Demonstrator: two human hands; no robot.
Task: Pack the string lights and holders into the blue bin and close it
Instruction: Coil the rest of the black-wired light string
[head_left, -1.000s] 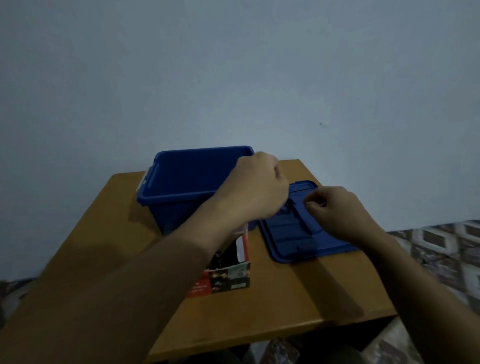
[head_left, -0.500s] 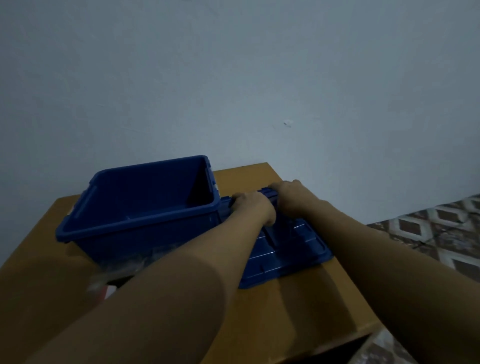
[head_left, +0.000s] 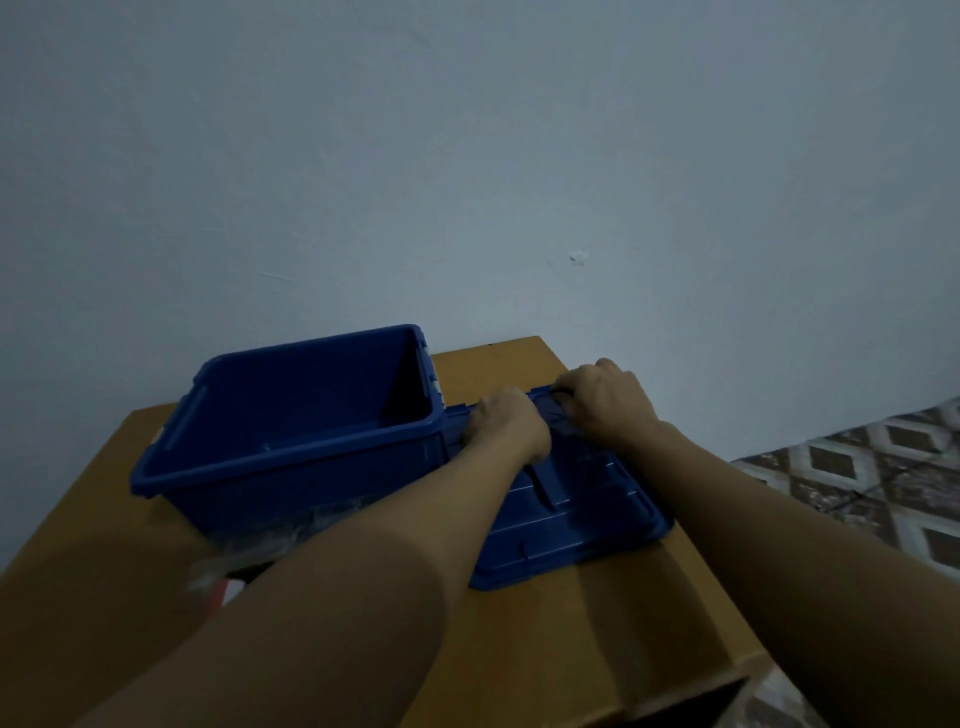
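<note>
Open blue plastic bin (head_left: 291, 441) stood on wooden desk (head_left: 571, 613) | flat ribbed blue lid (head_left: 571, 514) lay just right of bin, long axis running away from person | left hand (head_left: 506, 423), right hand (head_left: 605, 397) curled on lid's far edge; left nearer bin.

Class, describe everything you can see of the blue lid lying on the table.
The blue lid looks like moulded plastic, rectangular with rounded corners, a raised rim and ribbed panels. It lies flat on the wooden table, off the open blue bin, its left edge close against the bin's right side. The left hand and right hand rest on its far end, fingers curled over something dark there; what it is cannot be made out.
</note>
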